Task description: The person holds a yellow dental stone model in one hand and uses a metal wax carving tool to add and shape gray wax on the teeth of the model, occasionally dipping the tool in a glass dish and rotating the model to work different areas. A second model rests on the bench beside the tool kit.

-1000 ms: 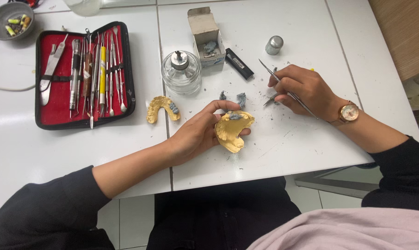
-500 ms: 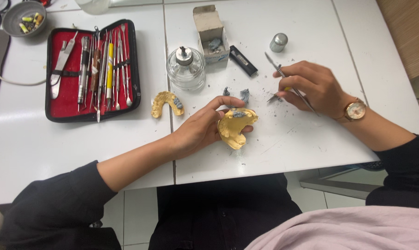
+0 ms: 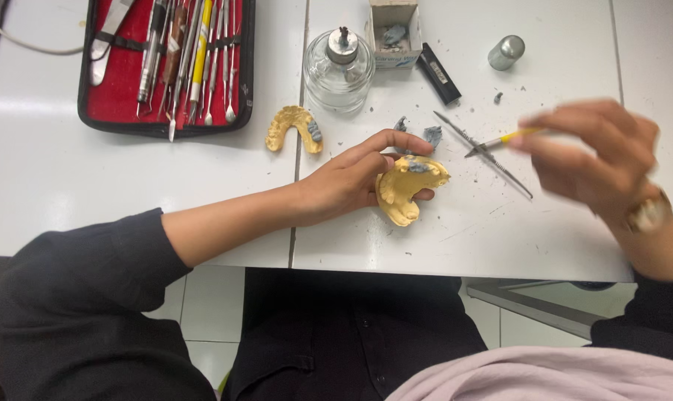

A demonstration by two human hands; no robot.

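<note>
My left hand [image 3: 351,178] rests on the white table and grips a yellow plaster dental cast [image 3: 403,194] with a dab of grey wax on its top. My right hand [image 3: 596,160], blurred by motion, is to the right of the cast and holds a thin yellow-handled instrument [image 3: 500,141] whose tip points left. A slim metal instrument [image 3: 485,154] lies on the table just under that tip. Lumps of grey wax [image 3: 426,135] sit beside my left fingertips.
A second yellow cast [image 3: 292,128] lies left of my hand. Behind it stand a glass spirit lamp [image 3: 339,70], a small cardboard box [image 3: 394,33], a black lighter [image 3: 438,73] and a metal cap [image 3: 506,52]. A red-lined tool case [image 3: 169,63] lies at the far left.
My right hand has lifted off the table and swung to the right, now carrying the yellow-handled instrument; the metal instrument it held lies on the table. The left hand keeps hold of the cast.
</note>
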